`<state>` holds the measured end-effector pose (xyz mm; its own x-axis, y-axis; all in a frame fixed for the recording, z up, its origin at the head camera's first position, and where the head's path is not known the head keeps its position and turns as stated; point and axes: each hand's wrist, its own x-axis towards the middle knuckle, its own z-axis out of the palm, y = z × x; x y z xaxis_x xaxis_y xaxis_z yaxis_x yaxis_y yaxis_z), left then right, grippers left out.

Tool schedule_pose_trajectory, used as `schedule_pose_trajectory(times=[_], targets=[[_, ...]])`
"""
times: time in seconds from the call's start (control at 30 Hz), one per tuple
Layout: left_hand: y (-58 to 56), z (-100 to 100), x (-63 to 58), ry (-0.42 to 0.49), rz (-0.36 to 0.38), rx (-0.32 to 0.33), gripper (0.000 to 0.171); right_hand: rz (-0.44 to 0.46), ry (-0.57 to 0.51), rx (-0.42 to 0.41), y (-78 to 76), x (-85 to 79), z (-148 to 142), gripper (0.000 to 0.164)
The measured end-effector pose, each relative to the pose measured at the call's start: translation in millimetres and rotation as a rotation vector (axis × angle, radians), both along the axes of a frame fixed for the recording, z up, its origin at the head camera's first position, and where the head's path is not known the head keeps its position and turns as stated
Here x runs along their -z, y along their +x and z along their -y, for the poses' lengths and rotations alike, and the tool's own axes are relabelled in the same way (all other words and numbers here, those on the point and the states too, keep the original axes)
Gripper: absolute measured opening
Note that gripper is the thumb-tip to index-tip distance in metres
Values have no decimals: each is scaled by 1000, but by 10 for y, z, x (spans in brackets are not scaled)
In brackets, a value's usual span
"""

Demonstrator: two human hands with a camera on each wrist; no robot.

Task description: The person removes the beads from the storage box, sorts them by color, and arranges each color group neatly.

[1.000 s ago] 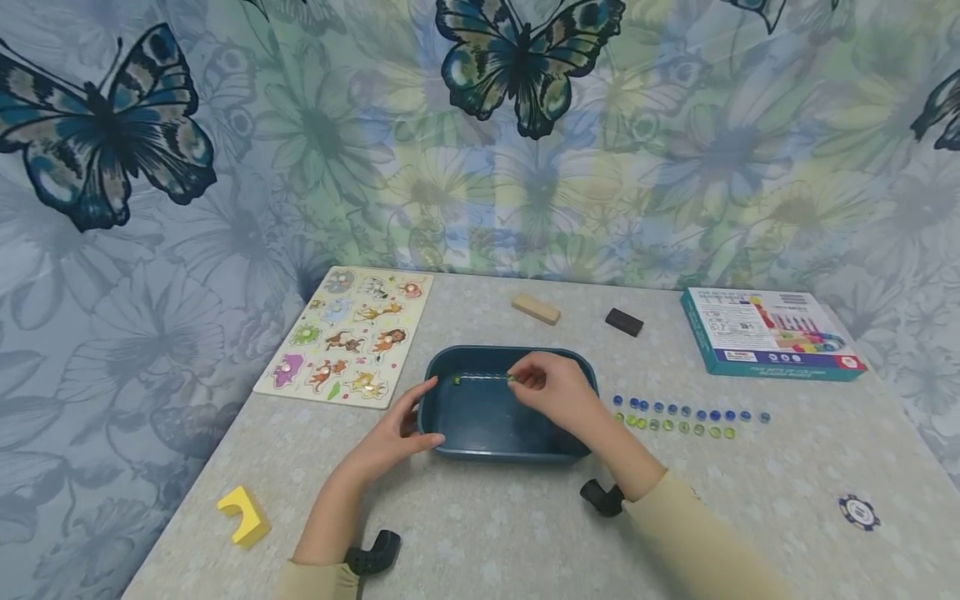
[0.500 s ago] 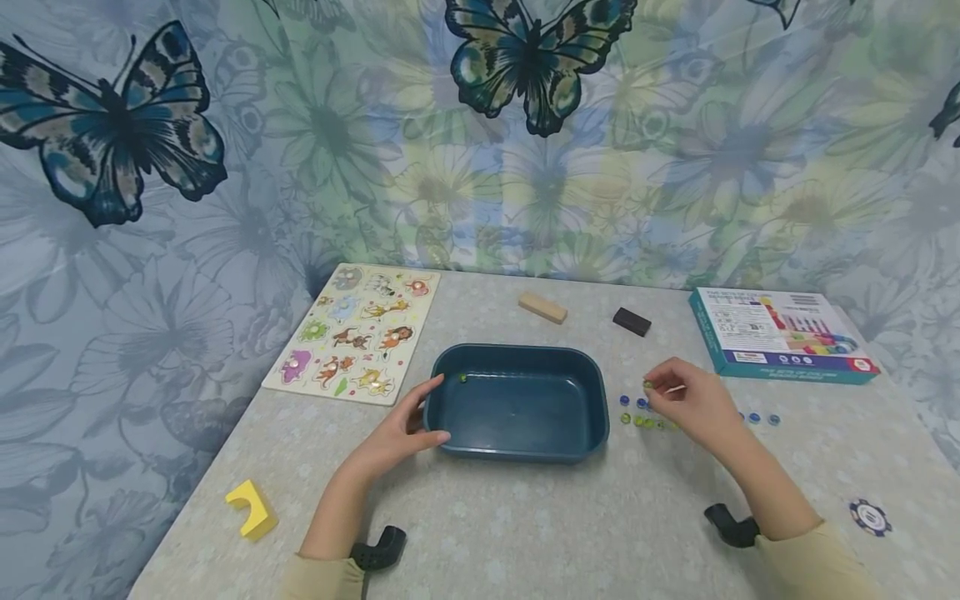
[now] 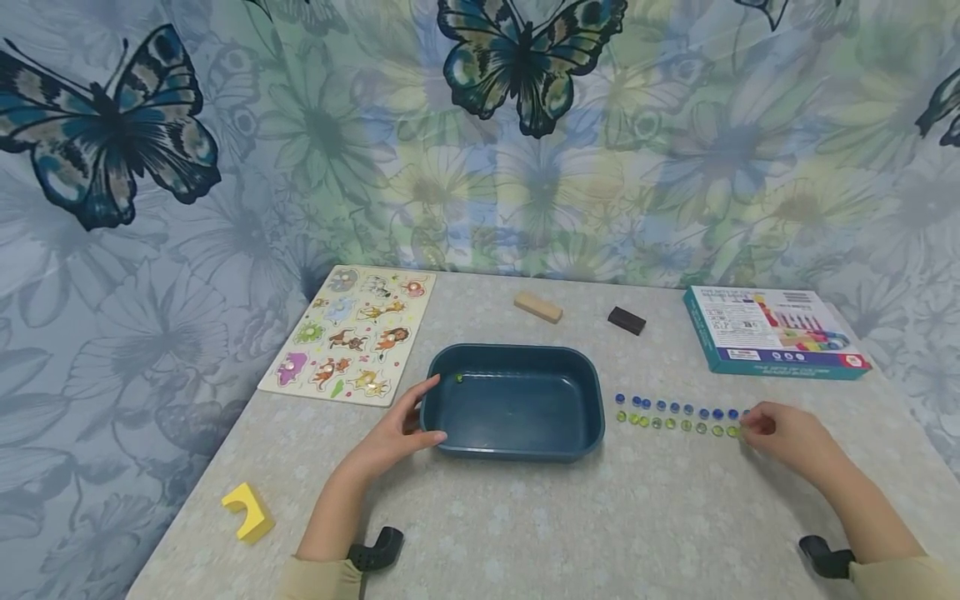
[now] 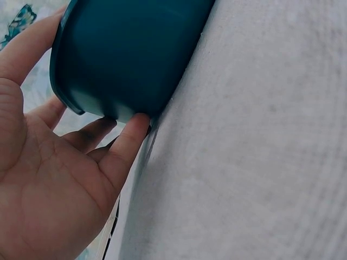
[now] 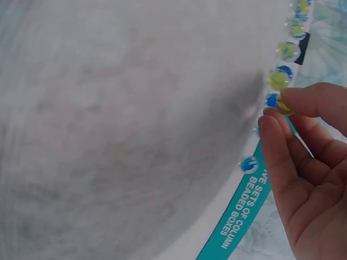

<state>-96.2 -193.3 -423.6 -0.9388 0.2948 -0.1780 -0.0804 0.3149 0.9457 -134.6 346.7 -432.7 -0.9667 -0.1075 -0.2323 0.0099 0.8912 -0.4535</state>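
Note:
A dark blue plastic tub [image 3: 513, 450] stands on the table, with one small green marble [image 3: 460, 378] near its far left corner. My left hand [image 3: 393, 433] holds the tub's left end, thumb toward the front and fingers along the side; in the left wrist view its fingertips rest on the outer wall. To the right of the tub lie a row of blue marbles [image 3: 675, 408] and, in front, a row of yellow-green marbles [image 3: 686, 425]. At the right end of these rows my right hand [image 3: 787, 437] pinches a yellow-green marble [image 5: 284, 106] between thumb and fingers.
An animal puzzle board [image 3: 348, 333] lies at the back left. Behind the tub are a pale wooden block [image 3: 537, 307] and a black block [image 3: 626, 321]. A teal-edged box [image 3: 776, 333] lies back right, a yellow arch block [image 3: 249, 512] front left.
My right hand has moved from over the tub rightward with a yellow-green marble to the end of the front row. My left hand has stayed at the tub.

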Motion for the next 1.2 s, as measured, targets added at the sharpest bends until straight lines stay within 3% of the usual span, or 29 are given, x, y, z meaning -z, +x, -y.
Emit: schedule_pose_trajectory(times=[0.23, 0.5, 0.77, 0.87, 1.1, 1.2], targets=[[-6, 5, 15, 4, 0, 2, 80, 55, 44, 36, -24, 58, -65, 23], [-6, 1, 20, 10, -15, 4, 80, 54, 57, 41, -26, 76, -77, 22], [-4, -2, 20, 14, -5, 0, 80, 100, 56, 8, -32, -98, -68, 40], [-7, -5, 22, 8, -4, 0, 80, 53, 52, 16, -20, -233, -62, 45], [-9, 3, 16, 15, 3, 6, 80, -183, -19, 73, -38, -507, 77, 56], [-11, 7, 20, 13, 4, 3, 80, -208, -72, 62, -41, -569, 248, 56]])
